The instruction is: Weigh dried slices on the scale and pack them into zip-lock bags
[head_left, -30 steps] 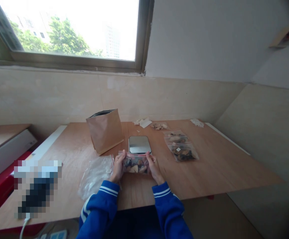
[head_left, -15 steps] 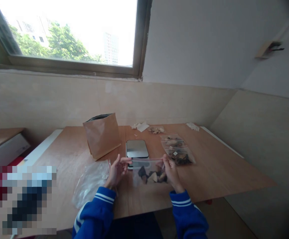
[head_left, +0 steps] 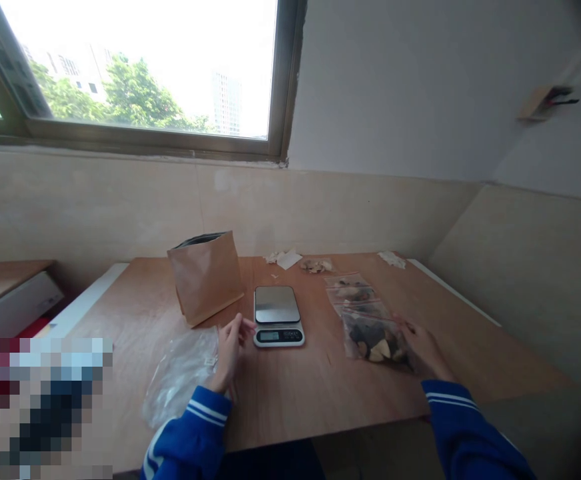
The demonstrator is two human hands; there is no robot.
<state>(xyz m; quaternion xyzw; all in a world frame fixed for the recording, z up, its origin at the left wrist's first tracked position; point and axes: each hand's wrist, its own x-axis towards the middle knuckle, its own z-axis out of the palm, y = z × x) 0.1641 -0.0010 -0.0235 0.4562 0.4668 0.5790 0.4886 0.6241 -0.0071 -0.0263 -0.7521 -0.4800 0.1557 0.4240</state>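
Note:
My right hand [head_left: 420, 343] pinches the upper right corner of a clear zip bag [head_left: 378, 340] that holds dark and pale dried slices. That bag lies over or against other filled zip bags [head_left: 351, 288] on the right of the table. My left hand [head_left: 231, 343] holds nothing, its fingers loosely bent and apart. It hovers between a kitchen scale [head_left: 277, 307], whose steel plate is bare, and a pile of empty clear plastic bags [head_left: 178, 373]. The left wrist covers the pile's right edge.
A brown paper pouch [head_left: 205, 277] stands open at the top behind my left hand. Toward the wall lie a small bag of pale pieces [head_left: 316, 265] and crumpled white scraps [head_left: 285, 259]. Another white scrap [head_left: 392, 259] sits at the far right. A blurred-out patch covers the lower left.
My right hand has carried the filled zip bag from in front of the scale to the right, onto the other bags. My left hand has let go of it, and the scale's display now shows.

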